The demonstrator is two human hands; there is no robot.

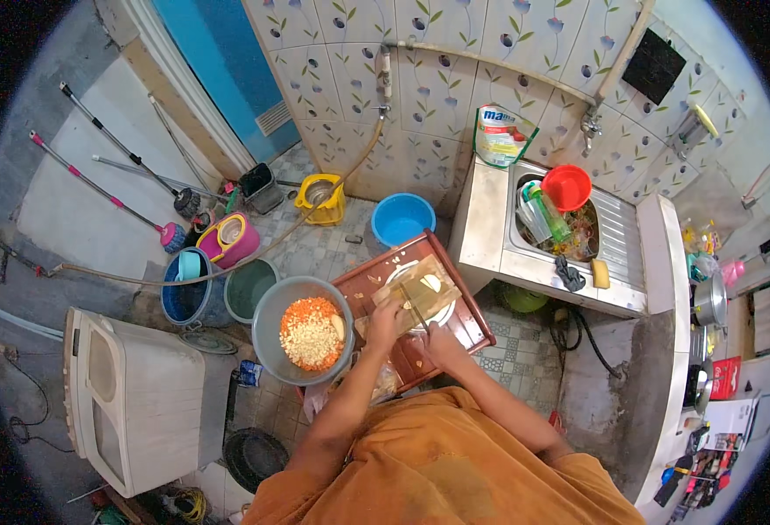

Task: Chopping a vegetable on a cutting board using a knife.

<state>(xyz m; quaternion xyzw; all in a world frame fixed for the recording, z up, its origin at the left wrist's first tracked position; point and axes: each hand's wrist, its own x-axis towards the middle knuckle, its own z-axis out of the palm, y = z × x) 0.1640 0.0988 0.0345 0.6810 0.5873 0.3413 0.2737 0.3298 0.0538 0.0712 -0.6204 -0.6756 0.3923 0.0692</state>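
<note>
A wooden cutting board [424, 282] lies tilted across a white plate [449, 314] on a red-brown wooden tray table [352, 282]. My right hand [445, 346] grips a knife [419, 316], its blade pointing over the board. Bent fingers of my left hand [385, 327] rest on the board's near left part, close to a small pale piece of vegetable [406, 304]; whether they pinch anything is hidden. Farther up the board lies a larger pale cut piece [431, 283]. Left of the table, a grey basin [267, 348] contains diced orange vegetable, probably carrot [300, 312], under pale diced pieces [309, 338].
A blue basin [403, 220] stands beyond the table. To the right is a sink [621, 230] with a red bowl [566, 188] and bottles. A hose [280, 239] crosses behind buckets on the left. A washing machine [155, 400] stands nearer, left of a black basin [254, 456].
</note>
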